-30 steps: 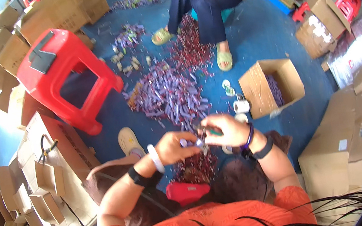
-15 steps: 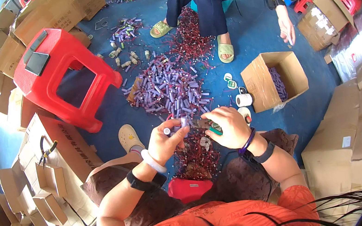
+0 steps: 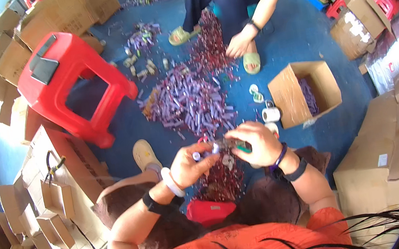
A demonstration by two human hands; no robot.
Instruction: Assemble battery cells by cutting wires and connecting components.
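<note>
My left hand point(image 3: 185, 169) is closed around purple cylindrical battery cells point(image 3: 196, 156), one showing a pale round end. Close beside it, my right hand point(image 3: 260, 142) grips green-handled pliers point(image 3: 243, 149). The jaws of the pliers meet the cells between my hands, where fingers partly hide the contact. Below my hands lies a heap of dark red scraps and wire bits point(image 3: 222, 182). Just beyond them spreads a large pile of purple cells point(image 3: 188, 100).
A red plastic stool point(image 3: 77, 86) bearing a phone stands at left. To the right, an open cardboard box point(image 3: 293, 105) contains purple cells. Opposite me, a seated person's hand point(image 3: 239, 44) reaches toward another heap of red wire bits point(image 3: 209, 45). Cardboard boxes point(image 3: 375, 144) line both sides.
Both my hands have shifted slightly nearer to me, still holding cells and pliers. The other person has leaned forward, bringing a hand from beside the open box to the red wire heap.
</note>
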